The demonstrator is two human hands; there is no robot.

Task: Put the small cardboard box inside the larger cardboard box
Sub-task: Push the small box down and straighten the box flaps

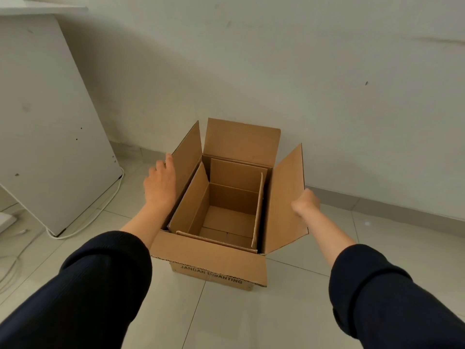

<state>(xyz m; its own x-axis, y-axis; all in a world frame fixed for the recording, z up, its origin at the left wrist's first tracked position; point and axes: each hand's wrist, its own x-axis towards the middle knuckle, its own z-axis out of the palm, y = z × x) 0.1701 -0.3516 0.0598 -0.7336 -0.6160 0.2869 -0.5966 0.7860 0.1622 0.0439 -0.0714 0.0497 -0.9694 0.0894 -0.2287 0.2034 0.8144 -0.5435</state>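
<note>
Small cardboard box (pixel 227 210) sits inside the larger cardboard box (pixel 214 264), on the tiled floor (pixel 289 311) near the wall (pixel 327 84). My left hand (pixel 159 183) is at its left flap, my right hand (pixel 305 204) at its right flap. Cabinet (pixel 50 122) stands far left, cable (pixel 88 222) beside it.

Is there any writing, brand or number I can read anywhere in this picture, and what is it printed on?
"JANGAN DIBANTING": printed in dark capitals on the near outer side of the larger cardboard box, just under its folded-down front flap; the middle letters are partly hidden by the flap's edge.
Small cardboard box, sitting inside the larger one: no print visible.
White cabinet and wall: only marks and scuffs, no text.
</note>
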